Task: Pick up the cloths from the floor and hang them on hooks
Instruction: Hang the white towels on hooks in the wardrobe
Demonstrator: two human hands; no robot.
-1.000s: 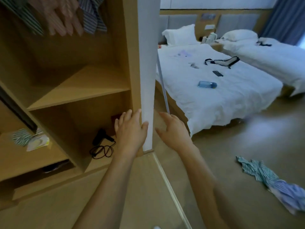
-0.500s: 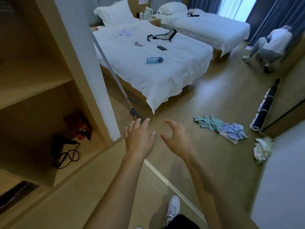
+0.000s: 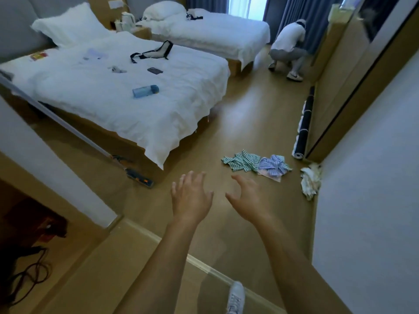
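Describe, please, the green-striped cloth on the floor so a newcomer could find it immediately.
Start at the foot corner of the nearer bed. On the floor just to its right lies a crumpled cloth pile; the green-striped cloth is its left part, touching a blue-striped cloth.

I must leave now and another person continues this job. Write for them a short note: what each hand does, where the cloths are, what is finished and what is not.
Left hand: open, holds nothing, raised over the floor.
Right hand: open, holds nothing, beside the left.
Cloths: a green striped cloth and a blue striped cloth lie touching in one heap on the floor ahead and to the right, past the foot of the near bed. A white crumpled cloth lies further right, against the wall.
Done: nothing shows as hung; no hooks are in view.
Left: pick up all three cloths and hang them on hooks.
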